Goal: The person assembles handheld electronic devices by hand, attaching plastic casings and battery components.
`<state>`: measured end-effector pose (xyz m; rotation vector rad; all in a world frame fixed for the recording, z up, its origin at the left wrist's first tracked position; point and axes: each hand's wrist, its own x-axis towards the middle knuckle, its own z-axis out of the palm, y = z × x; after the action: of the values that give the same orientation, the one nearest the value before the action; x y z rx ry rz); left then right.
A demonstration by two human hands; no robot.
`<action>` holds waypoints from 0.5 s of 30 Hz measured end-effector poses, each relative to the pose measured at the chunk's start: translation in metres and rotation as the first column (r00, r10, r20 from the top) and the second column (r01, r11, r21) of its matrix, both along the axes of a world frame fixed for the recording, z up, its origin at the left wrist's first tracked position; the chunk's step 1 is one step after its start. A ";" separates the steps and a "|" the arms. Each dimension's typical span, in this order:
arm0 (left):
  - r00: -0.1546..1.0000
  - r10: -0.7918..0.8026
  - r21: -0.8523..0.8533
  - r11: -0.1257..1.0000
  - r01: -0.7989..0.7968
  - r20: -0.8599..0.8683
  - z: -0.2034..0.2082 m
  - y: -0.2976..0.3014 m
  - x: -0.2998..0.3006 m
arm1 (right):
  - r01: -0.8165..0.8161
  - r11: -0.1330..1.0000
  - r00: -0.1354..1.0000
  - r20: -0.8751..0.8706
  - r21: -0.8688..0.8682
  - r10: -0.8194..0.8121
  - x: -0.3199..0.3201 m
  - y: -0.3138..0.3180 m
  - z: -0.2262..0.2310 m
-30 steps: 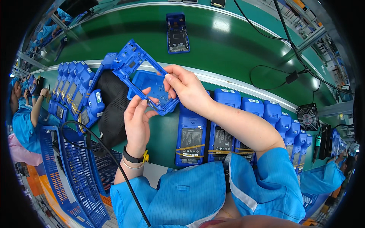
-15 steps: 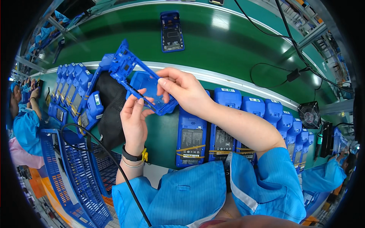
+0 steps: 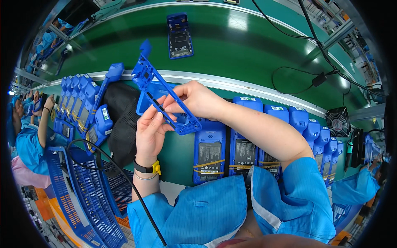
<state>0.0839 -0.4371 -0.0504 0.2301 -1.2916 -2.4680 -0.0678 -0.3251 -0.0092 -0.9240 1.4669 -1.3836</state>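
Note:
My left hand (image 3: 151, 134) pinches a blue plastic housing frame (image 3: 143, 75) by its lower left rail. The frame is tilted up in the air, with a long opening in its middle and a black strip along the left rail. My right hand (image 3: 196, 99) reaches in at the opening, thumb and fingers drawn together near that strip. Whatever is between those fingertips is too small or hidden to make out. Behind the frame, partly covered, sits a blue tray (image 3: 144, 104). Right of my hands lies a blue handheld device (image 3: 209, 136) with a battery and rubber bands.
More banded blue devices (image 3: 244, 142) line the bench to the right, others (image 3: 84, 89) to the left. A black mesh bag (image 3: 120, 111) lies beside my left hand. An opened device (image 3: 180, 39) rests on the green surface beyond. Blue baskets (image 3: 82, 186), a cable (image 3: 124, 175) and a fan (image 3: 337, 122) are around.
The housing frame has turned and shifted slightly right. My right fingers have moved left, from the frame's right rail into the opening near the left rail. My left hand keeps its grip.

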 end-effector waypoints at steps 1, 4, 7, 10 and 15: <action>1.000 -0.009 0.002 1.000 0.009 0.007 -0.001 0.000 0.000 | -0.019 0.999 1.000 0.015 0.047 0.018 0.000 0.000 0.003; 0.999 -0.032 0.004 0.999 0.032 -0.006 -0.005 -0.002 0.000 | -0.038 0.993 0.998 0.054 0.110 0.032 -0.002 -0.001 0.005; 0.998 -0.059 -0.001 0.998 0.059 -0.014 -0.005 -0.003 -0.001 | -0.048 0.993 0.991 0.128 0.109 0.034 -0.004 -0.005 -0.004; 0.998 -0.055 0.045 0.997 0.055 -0.018 -0.003 -0.002 -0.002 | -0.081 0.991 0.966 0.255 0.107 0.051 -0.007 -0.008 -0.012; 0.996 -0.088 0.071 0.993 0.089 -0.026 -0.007 -0.006 -0.002 | -0.154 0.980 0.917 0.388 0.123 0.095 -0.009 -0.013 -0.011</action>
<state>0.0816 -0.4435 -0.0572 0.1651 -1.2298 -2.5869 -0.0772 -0.3378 -0.0203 -0.5988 1.1753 -1.2546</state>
